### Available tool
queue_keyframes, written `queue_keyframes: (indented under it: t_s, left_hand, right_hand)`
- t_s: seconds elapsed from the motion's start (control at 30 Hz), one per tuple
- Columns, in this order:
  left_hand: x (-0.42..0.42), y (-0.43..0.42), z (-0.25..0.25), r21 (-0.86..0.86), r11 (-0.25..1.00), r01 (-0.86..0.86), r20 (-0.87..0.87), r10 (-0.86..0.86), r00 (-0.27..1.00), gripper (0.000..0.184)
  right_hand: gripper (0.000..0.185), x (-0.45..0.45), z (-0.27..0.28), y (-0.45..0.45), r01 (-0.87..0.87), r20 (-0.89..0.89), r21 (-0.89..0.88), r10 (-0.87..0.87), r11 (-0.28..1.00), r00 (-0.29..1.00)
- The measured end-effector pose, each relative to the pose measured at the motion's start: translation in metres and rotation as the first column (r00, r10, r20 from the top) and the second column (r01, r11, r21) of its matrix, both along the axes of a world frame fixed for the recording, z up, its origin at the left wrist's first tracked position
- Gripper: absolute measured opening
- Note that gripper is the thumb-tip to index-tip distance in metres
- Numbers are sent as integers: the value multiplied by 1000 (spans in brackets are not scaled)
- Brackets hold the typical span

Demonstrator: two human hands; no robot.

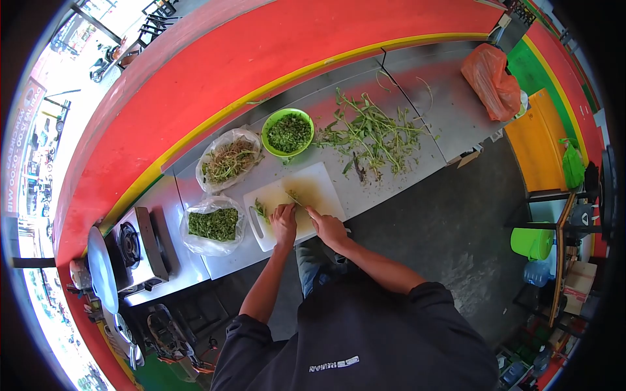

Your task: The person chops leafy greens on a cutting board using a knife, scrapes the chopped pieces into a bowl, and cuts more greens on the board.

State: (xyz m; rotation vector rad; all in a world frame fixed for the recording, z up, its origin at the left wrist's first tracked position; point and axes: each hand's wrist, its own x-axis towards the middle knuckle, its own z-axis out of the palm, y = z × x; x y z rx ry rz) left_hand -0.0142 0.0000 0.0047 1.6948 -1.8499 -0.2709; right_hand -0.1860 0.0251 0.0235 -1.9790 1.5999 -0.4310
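On a white cutting board (313, 179), my left hand (284, 221) has its fingers closed and pressed down on a small bunch of green stems. My right hand (328, 228) is wrapped round a knife (298, 202), whose thin blade points toward the left fingertips. Some cut greens (261, 210) lie by the board's handle slot. Beyond the board stand a lime-green bowl (266, 138) of chopped greens and a plastic bag (203, 174) of stems and roots. A second clear bag (189, 242) with chopped leaves sits left of the board.
Loose leafy stalks (378, 133) spread over the steel counter (407, 171) to the right. An orange plastic bag (492, 81) rests at its far right end. A gas stove (130, 247) is at the left. The red wall (261, 58) borders the back.
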Motion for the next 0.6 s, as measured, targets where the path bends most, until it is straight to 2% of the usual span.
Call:
queue_keyframes:
  t_s: [0.2, 0.27, 0.43, 0.5, 0.6]
  left_hand:
    - [-3, -3, -1, 19, 999, -38, -41, 39, 998, 14]
    - [-2, 1, -2, 11, 1000, -29, -33, 30, 999, 14]
    - [-4, 5, 0, 22, 1000, -21, 20, 21, 1000, 15]
    - [-2, 0, -2, -6, 999, -44, -41, 43, 998, 16]
    - [0, -1, -1, 5, 1000, -8, -37, 8, 999, 17]
  right_hand:
    - [43, 3, 0, 1, 17, 85, -54, -12, 998, 996]
    - [43, -2, 5, 5, 0, 42, 37, -2, 999, 999]
    - [44, 3, 0, 2, 19, 53, -16, -18, 1000, 998]
    - [44, 1, 4, 7, 35, 81, -16, -34, 999, 996]
    - [43, -7, 6, 11, 18, 89, 68, -24, 998, 996]
